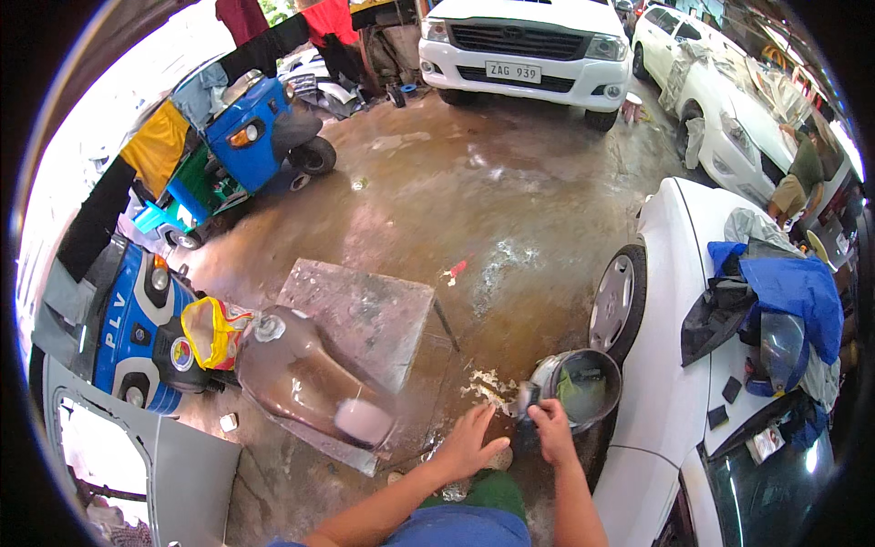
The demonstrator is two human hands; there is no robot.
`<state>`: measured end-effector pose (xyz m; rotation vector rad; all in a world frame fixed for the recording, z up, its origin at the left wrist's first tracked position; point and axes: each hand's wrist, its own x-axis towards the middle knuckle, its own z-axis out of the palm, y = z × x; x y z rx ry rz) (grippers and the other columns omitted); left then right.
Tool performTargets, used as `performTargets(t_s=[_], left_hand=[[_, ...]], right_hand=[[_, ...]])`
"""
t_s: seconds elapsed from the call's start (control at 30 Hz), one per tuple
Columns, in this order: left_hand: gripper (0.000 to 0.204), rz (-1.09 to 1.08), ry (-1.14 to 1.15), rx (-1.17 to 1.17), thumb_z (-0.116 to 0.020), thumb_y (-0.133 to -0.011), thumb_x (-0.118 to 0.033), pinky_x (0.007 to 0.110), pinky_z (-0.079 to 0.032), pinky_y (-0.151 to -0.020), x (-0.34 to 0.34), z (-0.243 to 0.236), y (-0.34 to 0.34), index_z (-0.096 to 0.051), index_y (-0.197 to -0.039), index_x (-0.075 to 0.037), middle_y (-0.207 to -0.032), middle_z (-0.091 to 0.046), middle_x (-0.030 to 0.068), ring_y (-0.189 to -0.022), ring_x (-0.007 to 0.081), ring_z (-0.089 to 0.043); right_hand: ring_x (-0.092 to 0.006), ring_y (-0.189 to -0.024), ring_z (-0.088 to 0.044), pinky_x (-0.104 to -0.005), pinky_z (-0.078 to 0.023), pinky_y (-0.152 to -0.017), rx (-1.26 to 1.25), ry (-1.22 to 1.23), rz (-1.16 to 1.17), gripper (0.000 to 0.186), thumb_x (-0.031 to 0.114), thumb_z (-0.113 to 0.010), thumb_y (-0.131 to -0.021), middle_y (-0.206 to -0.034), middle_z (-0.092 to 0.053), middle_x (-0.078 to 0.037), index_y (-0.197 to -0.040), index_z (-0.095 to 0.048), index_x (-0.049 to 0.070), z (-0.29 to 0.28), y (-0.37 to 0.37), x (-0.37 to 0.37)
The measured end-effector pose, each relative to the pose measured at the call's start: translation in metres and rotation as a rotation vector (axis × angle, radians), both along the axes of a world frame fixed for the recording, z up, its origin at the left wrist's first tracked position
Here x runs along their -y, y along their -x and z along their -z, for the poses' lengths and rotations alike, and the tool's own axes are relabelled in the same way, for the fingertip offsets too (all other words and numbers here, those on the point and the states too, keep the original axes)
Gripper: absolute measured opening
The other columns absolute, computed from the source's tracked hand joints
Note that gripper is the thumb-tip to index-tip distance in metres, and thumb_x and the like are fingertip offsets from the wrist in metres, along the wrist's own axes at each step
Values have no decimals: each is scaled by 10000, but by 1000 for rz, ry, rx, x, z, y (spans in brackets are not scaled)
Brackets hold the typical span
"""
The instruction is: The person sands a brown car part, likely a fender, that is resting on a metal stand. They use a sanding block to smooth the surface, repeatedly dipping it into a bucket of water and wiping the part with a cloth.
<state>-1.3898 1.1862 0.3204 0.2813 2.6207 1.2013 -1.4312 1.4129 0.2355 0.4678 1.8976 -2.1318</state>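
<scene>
My left hand [469, 444] is held out in front of me with its fingers stretched and nothing visible in it. Close beside it, my right hand [551, 427] is closed on a small greyish piece [526, 399], too blurred to name. This piece is at the near rim of a dark bucket [609, 387] with greenish contents. Left of my hands, a brown, wet-looking motorcycle fuel tank [301, 369] lies on a worn grey table [351, 305]. A pale pink block [365, 421] rests at its near end.
A white car [665, 365] with a blue cover [793, 292] stands close on the right. A yellow plastic bag [211, 333] sits beside the tank. Blue three-wheelers [246, 137] are at the left, a white pickup [524, 59] ahead. Another person [802, 173] is far right.
</scene>
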Motion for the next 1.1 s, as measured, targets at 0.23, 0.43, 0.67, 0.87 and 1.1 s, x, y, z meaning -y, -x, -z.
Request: performTargets(t_s=[0.23, 0.43, 0.67, 0.87, 1.1], left_hand=[[628, 67, 121, 477, -597, -1053, -380, 484, -418, -1161, -11, 52, -38, -473, -1493, 51, -1480, -533, 282, -1378, 439, -512], [629, -18, 267, 641, -565, -1071, -408, 483, -421, -1167, -1, 66, -79, -482, -1510, 35, -1489, -548, 277, -1379, 432, -529], [517, -30, 195, 560, -578, -1066, -304, 483, -432, -1152, -19, 73, -36, -538, -1454, 34, -1455, -570, 272, -1362, 438, -535], [498, 3, 128, 327, -614, -1037, -271, 482, -463, -1119, -58, 58, 12, -551, -1433, 25, -1431, -578, 268, -1319, 439, -564], [688, 227, 103, -57, -739, -957, -221, 493, -386, -1210, -97, 24, 79, -443, -1546, -23, -1625, -377, 238, -1462, 446, -421]], right_hand=[[-523, -1153, -644, -549, -491, -996, 333, -922, -55, 503, 338, -579, -1046, -1223, -680, -343, -1365, -525, -47, 138, 93, -138], [-518, -1183, -648, -570, -509, -995, 477, -977, -140, 608, 290, -589, -1044, -1272, -664, -361, -1536, -393, -9, 239, 123, -119], [-377, -1160, -696, -456, -536, -960, 589, -769, -226, 486, 303, -693, -974, -1302, -681, -312, -1254, -692, -94, 319, 124, -158], [-274, -971, -726, -384, -535, -847, 524, -265, 307, 535, 310, -737, -941, -1131, -744, -183, -1262, -647, -109, 179, 85, -178], [-284, -960, -746, -434, -610, -861, 340, 569, 289, 377, 313, -634, -1039, -1160, -748, -134, -1260, -674, 10, 15, 74, -150]])
